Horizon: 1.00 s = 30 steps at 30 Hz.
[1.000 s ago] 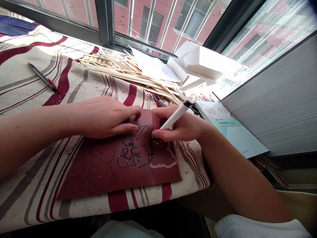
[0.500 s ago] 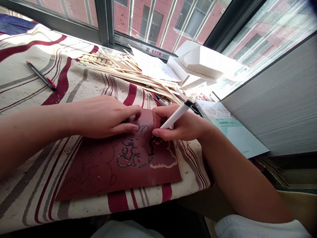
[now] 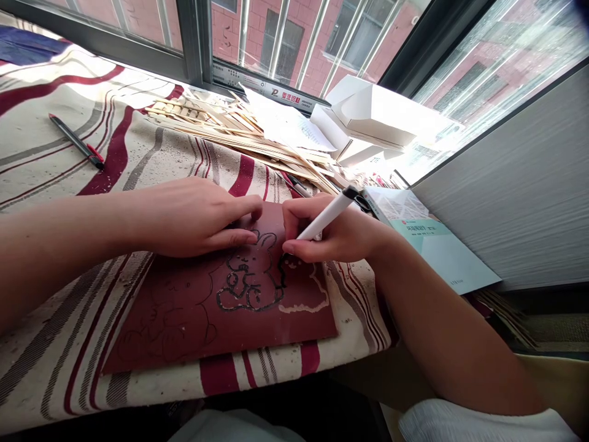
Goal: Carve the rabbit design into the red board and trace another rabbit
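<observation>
A reddish-brown board (image 3: 257, 328) lies flat in front of me, with cartoon animal outlines on it. The middle rabbit figure (image 3: 251, 276) has thick black lines, the left figure is thinly drawn, and the right one has a pale outline, part of it black. My right hand (image 3: 345, 236) grips a white marker (image 3: 324, 216) with a black end, tilted, its tip hidden behind my fingers at the right figure's upper left. My left hand (image 3: 196, 215) rests on the board's upper part, thumb and forefinger apart, holding nothing.
A striped cloth (image 3: 184, 159) covers the table. Thin wood strips (image 3: 221, 126), papers (image 3: 289, 123) and a white box (image 3: 368, 113) lie by the window. A pen (image 3: 76, 141) is at the left, a book (image 3: 427, 239) beside my right arm.
The black line at the top of the right figure reaches slightly further right. My right hand has shifted only a hair; my left hand stays put.
</observation>
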Motion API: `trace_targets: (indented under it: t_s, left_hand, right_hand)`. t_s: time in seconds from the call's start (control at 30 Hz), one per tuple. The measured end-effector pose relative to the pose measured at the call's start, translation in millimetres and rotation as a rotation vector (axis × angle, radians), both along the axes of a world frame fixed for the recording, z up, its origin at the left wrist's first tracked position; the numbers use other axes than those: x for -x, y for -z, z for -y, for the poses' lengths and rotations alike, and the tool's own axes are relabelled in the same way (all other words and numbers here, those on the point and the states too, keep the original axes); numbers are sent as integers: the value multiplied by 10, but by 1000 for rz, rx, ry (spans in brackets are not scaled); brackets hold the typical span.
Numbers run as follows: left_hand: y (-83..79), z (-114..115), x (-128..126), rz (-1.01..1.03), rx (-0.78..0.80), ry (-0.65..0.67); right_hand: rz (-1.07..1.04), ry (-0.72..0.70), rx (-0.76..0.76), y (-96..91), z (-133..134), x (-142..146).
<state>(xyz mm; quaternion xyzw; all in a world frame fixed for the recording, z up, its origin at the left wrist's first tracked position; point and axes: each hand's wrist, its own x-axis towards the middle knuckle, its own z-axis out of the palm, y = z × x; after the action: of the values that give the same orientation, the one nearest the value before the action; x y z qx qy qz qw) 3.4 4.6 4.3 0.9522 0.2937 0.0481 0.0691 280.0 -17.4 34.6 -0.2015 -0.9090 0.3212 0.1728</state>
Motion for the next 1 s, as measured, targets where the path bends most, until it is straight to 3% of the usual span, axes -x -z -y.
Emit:
trace_targets:
  t_s: [0.6,1.0]
  left_hand:
    - [-5,1,11,-24,-11,-9]
    - [-84,60,-44,-64,-7,-44]
  right_hand:
    - [23,29,13,18,-1,-6]
    - [-62,-87,101,23,36,45]
